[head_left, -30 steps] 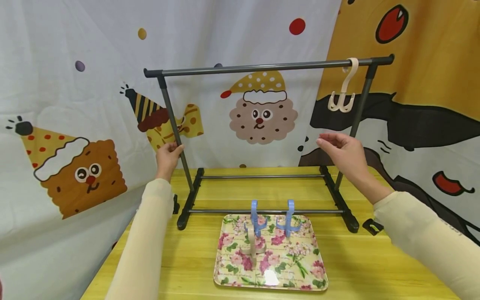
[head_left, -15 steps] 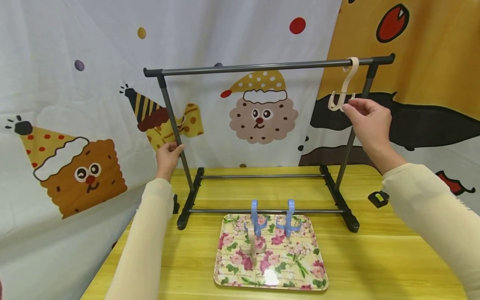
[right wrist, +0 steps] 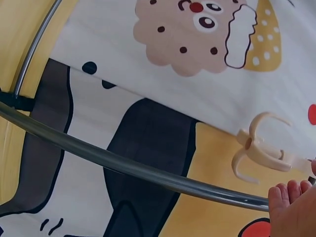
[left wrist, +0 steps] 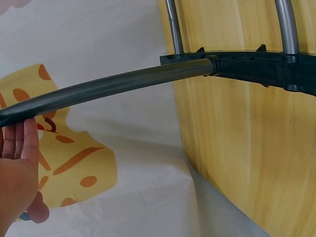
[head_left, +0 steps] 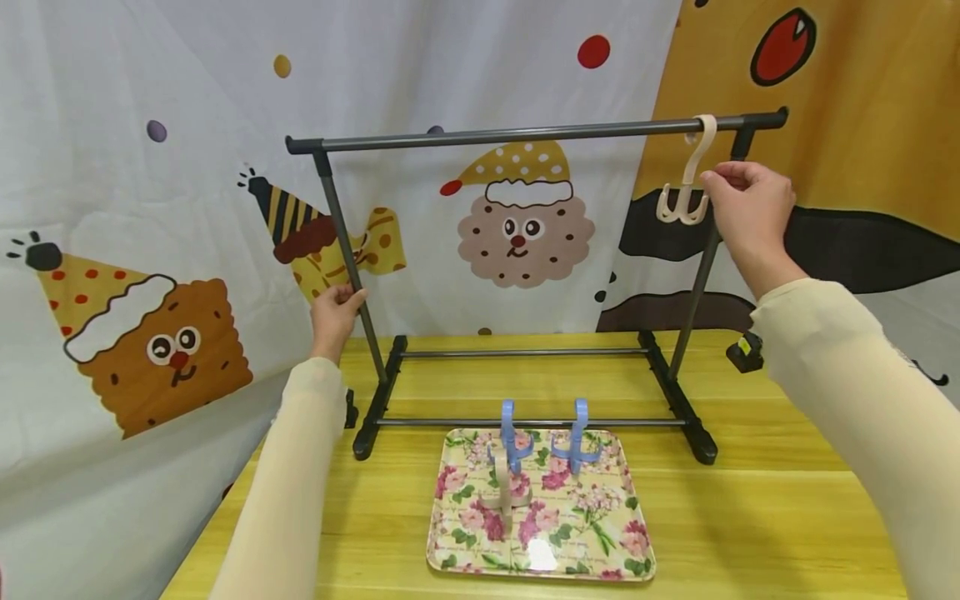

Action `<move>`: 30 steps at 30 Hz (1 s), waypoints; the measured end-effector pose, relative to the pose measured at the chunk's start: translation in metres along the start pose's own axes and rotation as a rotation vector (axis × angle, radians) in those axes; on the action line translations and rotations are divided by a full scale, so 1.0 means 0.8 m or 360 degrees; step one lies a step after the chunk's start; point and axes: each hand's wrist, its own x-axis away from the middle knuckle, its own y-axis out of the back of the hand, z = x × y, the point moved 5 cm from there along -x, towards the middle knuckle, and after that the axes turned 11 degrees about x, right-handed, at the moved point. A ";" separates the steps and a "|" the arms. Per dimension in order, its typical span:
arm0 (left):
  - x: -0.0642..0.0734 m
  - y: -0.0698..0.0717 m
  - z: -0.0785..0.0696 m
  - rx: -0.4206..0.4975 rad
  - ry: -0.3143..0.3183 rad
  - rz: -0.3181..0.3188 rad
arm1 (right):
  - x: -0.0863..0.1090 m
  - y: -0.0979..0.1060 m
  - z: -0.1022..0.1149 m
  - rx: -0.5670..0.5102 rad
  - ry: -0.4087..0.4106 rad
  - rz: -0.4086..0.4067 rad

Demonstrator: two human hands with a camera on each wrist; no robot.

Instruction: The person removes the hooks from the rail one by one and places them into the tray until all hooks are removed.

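A dark metal rack stands on the table; its top bar [head_left: 517, 133] carries a cream swivel hook [head_left: 684, 204] at the right end, prongs downward. My left hand [head_left: 335, 321] touches the left post [head_left: 347, 237]; in the left wrist view its fingers [left wrist: 29, 140] lie straight against the post, thumb apart from it. My right hand [head_left: 753, 217] is raised just right of the hook, in front of the right post [head_left: 693, 308]. In the right wrist view its fingers [right wrist: 279, 197] are loosely bent beside the hook's stem, and a gap shows below the thumb.
A floral tray [head_left: 592, 550] lies in front of the rack on the wooden table [head_left: 772, 533]. Two blue hooks [head_left: 508, 437] and a beige hook [head_left: 504, 492] stand on it. Behind the rack hangs a cartoon-print cloth [head_left: 420, 67].
My right hand has risen from below the hook, past its prongs, to the height of its stem. The left hand has stayed at the left post, and the hook hangs as before.
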 end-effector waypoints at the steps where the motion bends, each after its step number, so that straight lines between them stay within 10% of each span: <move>1: 0.000 0.000 0.000 -0.0007 -0.0001 0.0005 | -0.003 0.000 0.000 0.0012 -0.0007 -0.0006; 30: -0.006 0.001 0.007 0.0013 -0.0014 0.0023 | -0.031 -0.034 0.004 0.0170 -0.0131 0.0050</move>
